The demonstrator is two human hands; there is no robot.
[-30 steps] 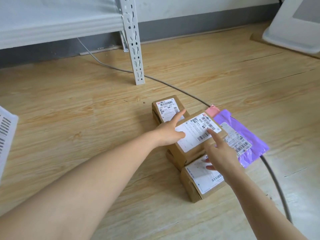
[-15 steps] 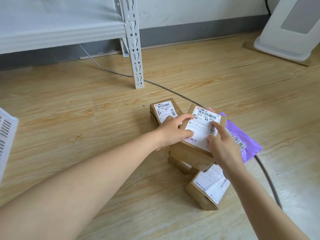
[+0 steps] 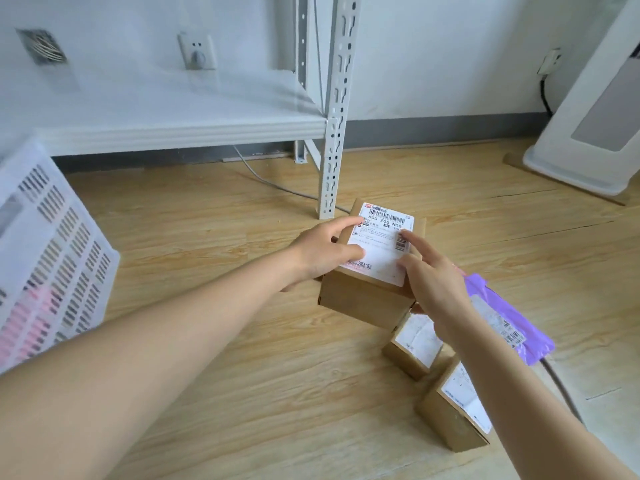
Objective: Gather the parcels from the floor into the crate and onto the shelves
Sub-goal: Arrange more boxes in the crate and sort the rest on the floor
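Parcels lie on a wood floor (image 3: 242, 393): two small boxes (image 3: 415, 344) and a purple bag (image 3: 512, 317) at lower right. White shelf (image 3: 173, 112) upper left, crate (image 3: 52, 244) at left edge. Centre frame, left hand (image 3: 322, 251) and right hand (image 3: 436, 282) grip a labelled box (image 3: 367, 299) between them, fingers (image 3: 349, 223) curled over its top

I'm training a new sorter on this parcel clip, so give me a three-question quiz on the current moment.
1. True or false: both hands hold the large brown cardboard box clear of the floor.
2. The purple plastic mailer bag lies where? A) wooden floor B) crate C) shelf
3. How many small brown cardboard boxes sit on the floor below the right hand?

Key: 1 true; 2 A; 3 two. The left hand grips the opposite side.
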